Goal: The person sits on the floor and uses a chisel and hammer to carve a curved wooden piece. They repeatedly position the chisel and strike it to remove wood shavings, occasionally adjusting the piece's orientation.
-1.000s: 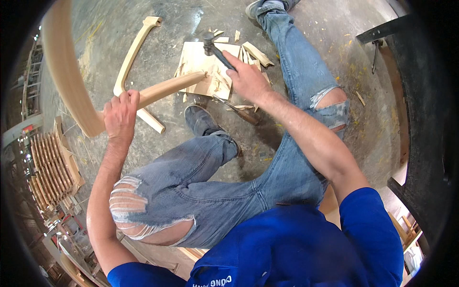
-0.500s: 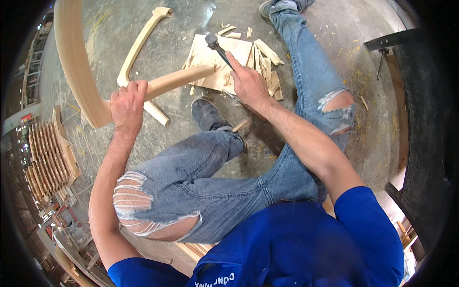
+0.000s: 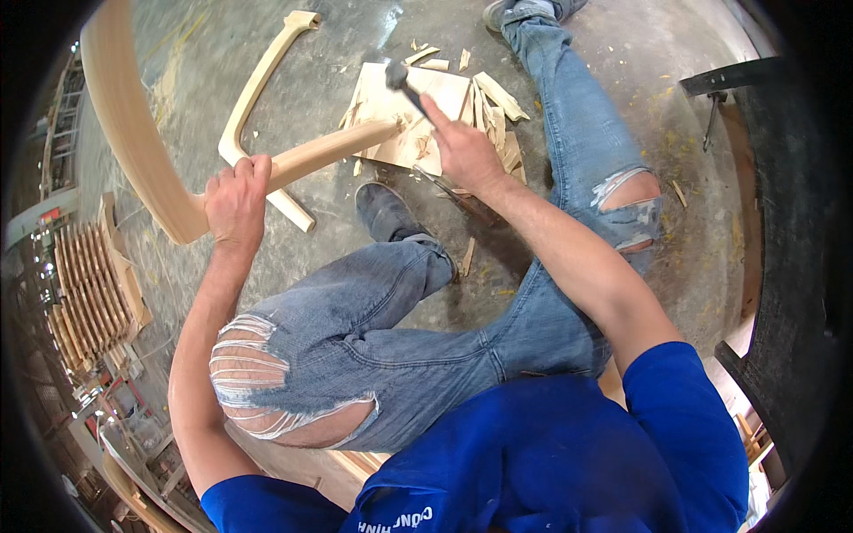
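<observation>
My left hand point(image 3: 236, 202) is wrapped around a pale, bent wooden frame piece point(image 3: 333, 149) near its corner. One arm of the piece curves up at the far left point(image 3: 124, 115). The other slopes rightward, its end against the wood-chip pile on a flat wooden board point(image 3: 373, 98). In my right hand point(image 3: 468, 157) is a hammer point(image 3: 397, 76) with a round dark head and dark handle, my index finger stretched along it. The head, slightly blurred, is over the board just beyond the frame piece's end. A thin dark tool point(image 3: 437, 182) shows partly beneath my right hand.
A second bent wooden piece point(image 3: 253, 93) lies on the concrete floor behind my left hand. Split wood offcuts point(image 3: 499, 98) surround the board. Stacked wooden parts point(image 3: 89, 284) stand at left; a dark curved object point(image 3: 795, 240) fills the right side. My legs frame the near floor.
The frame piece's far arm has tipped slightly left and down in my left hand. The hammer and right hand have shifted slightly right. A blurred chip near my foot now lies on the floor.
</observation>
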The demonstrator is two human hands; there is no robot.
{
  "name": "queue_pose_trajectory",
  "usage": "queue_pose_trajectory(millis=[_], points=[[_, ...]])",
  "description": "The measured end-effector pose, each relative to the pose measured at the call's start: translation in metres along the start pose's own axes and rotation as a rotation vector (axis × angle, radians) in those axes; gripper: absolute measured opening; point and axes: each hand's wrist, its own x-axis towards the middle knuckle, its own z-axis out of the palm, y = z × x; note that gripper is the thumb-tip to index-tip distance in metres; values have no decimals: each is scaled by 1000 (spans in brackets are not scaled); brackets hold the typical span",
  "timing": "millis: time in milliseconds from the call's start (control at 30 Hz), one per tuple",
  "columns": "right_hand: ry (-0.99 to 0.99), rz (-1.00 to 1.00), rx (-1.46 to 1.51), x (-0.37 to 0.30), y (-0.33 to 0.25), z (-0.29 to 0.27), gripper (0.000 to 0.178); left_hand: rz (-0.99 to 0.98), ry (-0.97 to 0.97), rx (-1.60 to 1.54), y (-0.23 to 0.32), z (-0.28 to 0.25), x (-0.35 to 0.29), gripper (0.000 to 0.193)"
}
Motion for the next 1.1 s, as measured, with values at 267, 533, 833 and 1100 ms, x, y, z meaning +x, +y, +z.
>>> queue_pose_trajectory(millis=[267,533,833,1100], points=[[155,-47,86,0,5,14,72,-42,-29,-10,6,8,-12,26],[-153,170,-77,5,-2,5,63,-72,-48,36,16,17,-28,26],[-60,-28,-25,7,29,20,60,-119,-79,-71,25,32,-44,29],[82,161,336,7,79,28,58,-357,-310,-426,92,65,-98,37]])
